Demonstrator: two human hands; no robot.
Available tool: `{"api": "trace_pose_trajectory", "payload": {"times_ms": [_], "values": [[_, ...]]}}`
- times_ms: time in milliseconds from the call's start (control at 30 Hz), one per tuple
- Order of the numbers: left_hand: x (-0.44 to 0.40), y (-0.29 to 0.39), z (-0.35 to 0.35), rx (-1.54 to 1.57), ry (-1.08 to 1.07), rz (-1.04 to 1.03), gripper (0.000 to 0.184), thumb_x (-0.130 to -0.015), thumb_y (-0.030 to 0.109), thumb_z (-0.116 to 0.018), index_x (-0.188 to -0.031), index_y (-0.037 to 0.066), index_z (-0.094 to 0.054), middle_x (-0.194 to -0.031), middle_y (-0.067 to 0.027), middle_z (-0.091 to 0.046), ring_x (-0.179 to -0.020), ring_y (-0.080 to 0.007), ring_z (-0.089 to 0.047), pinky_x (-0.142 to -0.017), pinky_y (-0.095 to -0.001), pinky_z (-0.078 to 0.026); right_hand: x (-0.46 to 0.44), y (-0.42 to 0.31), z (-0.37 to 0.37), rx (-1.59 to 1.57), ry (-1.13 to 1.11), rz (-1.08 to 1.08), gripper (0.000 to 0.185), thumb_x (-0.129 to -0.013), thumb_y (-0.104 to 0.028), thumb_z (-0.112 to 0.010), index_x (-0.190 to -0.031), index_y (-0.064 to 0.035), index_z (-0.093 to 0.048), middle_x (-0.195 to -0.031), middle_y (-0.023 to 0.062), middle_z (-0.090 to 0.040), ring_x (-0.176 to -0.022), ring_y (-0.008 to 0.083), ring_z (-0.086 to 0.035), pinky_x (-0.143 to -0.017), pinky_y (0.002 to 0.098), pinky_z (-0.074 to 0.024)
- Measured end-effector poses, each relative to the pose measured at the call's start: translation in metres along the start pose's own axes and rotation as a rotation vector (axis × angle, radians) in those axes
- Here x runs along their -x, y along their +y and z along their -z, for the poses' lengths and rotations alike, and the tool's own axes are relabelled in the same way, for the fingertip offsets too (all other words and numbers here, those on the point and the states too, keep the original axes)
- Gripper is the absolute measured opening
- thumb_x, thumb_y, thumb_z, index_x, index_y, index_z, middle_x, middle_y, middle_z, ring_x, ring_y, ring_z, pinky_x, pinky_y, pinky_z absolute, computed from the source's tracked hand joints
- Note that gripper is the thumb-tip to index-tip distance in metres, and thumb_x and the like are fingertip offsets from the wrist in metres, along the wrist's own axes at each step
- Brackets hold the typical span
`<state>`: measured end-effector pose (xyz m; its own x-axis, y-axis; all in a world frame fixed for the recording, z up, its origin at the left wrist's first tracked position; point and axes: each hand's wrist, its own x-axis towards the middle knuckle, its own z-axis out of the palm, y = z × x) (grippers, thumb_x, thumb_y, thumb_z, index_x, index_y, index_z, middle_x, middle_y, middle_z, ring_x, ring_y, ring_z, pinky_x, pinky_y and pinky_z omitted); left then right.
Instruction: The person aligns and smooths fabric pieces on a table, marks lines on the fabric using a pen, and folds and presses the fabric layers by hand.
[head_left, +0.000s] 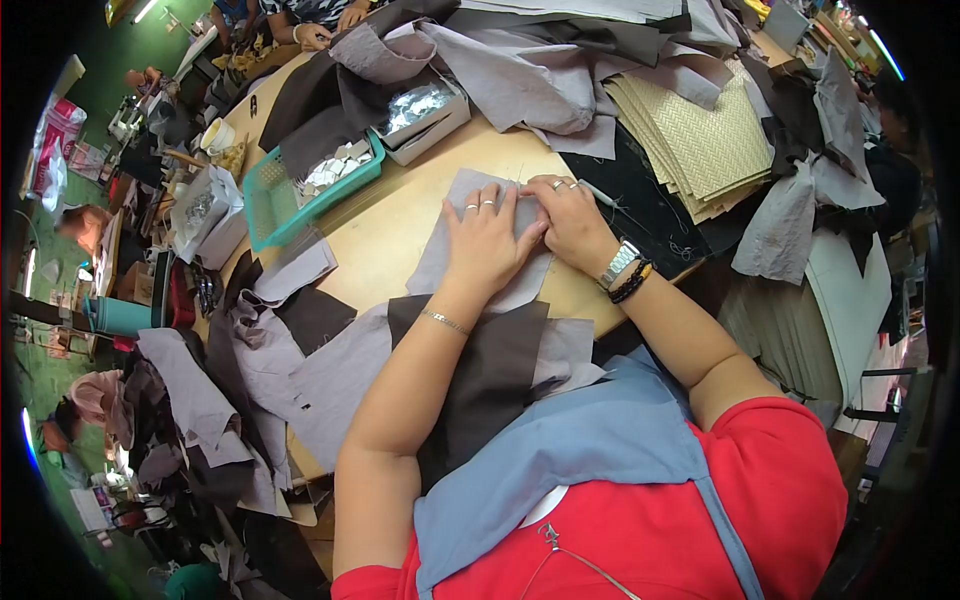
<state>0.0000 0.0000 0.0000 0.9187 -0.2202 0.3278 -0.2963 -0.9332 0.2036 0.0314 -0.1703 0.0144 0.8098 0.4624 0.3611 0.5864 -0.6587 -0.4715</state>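
A grey-lilac piece of fabric [524, 287] lies on the pale wooden table under both hands. My left hand [483, 232] rests flat on it with the fingers apart, pressing it to the table. Close beside it, my right hand [574, 222] bends its fingers together at the fabric's upper right edge. What sits between those fingertips is too small or hidden to tell. A thin pen-like tool [600, 193] lies just right of my right hand. Nearer my body, a dark brown fabric piece [490, 350] hangs over the table's front edge.
A teal basket [262, 212] with small white pieces and a cardboard box [440, 133] with shiny packets stand at the upper left. Woven yellowish sheets [700, 140] are stacked at the right. Fabric heaps [520, 75] line the back and left. Other people sit around the room.
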Motion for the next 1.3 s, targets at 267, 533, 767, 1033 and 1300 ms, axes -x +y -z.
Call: {"api": "trace_pose_trajectory", "payload": {"times_ms": [267,533,767,1033,1300], "values": [[-0.011,0.003,0.004,0.026,0.023,0.042,0.065,-0.092,0.06,-0.049,-0.13,0.007,-0.059,-0.13,-0.0163,-0.055,-0.124,-0.0336,-0.048,-0.104,-0.0734,-0.023,-0.008,0.016,-0.01,-0.434,0.117,0.132,0.052,-0.081,0.011,-0.047,-0.129,-0.0063,-0.053,-0.112,0.0179,-0.067,-0.101,0.036,-0.063,-0.087,0.0422,-0.0509],[-0.004,-0.001,0.003,-0.093,-0.017,-0.015,0.058,-0.093,0.048,-0.052,-0.135,0.007,-0.054,-0.134,-0.0154,-0.053,-0.127,-0.0315,-0.047,-0.104,-0.0747,-0.022,-0.005,0.007,-0.007,-0.299,0.092,0.203,0.052,-0.083,0.006,-0.051,-0.133,-0.0053,-0.05,-0.111,0.019,-0.066,-0.102,0.037,-0.062,-0.091,0.0441,-0.0488],[0.024,0.003,0.018,-0.099,-0.058,0.005,0.059,-0.093,0.046,-0.055,-0.141,0.01,-0.05,-0.14,-0.0117,-0.051,-0.131,-0.0286,-0.046,-0.102,-0.0767,-0.023,-0.002,0.009,-0.013,-0.041,-0.001,0.231,0.045,-0.088,-0.009,-0.053,-0.134,-0.0084,-0.052,-0.113,0.0189,-0.066,-0.108,0.0359,-0.061,-0.094,0.0461,-0.0465],[0.025,0.008,0.02,-0.099,-0.063,0.024,0.056,-0.094,0.048,-0.055,-0.137,0.013,-0.055,-0.14,-0.0113,-0.052,-0.131,-0.0282,-0.046,-0.102,-0.077,-0.022,-0.002,0.003,-0.009,0.168,0.107,0.205,0.043,-0.091,-0.014,-0.054,-0.133,-0.008,-0.053,-0.122,0.0187,-0.063,-0.121,0.0366,-0.056,-0.102,0.0499,-0.0418],[0.036,0.003,0.022,-0.118,-0.076,0.021,0.055,-0.093,0.048,-0.055,-0.135,0.012,-0.057,-0.14,-0.0088,-0.053,-0.131,-0.0258,-0.047,-0.102,-0.0775,-0.021,-0.001,-0.003,0.002,-0.067,-0.197,0.253,0.035,-0.092,-0.019,-0.058,-0.125,-0.0078,-0.057,-0.118,0.0128,-0.066,-0.113,0.03,-0.059,-0.101,0.0465,-0.0402]]}}
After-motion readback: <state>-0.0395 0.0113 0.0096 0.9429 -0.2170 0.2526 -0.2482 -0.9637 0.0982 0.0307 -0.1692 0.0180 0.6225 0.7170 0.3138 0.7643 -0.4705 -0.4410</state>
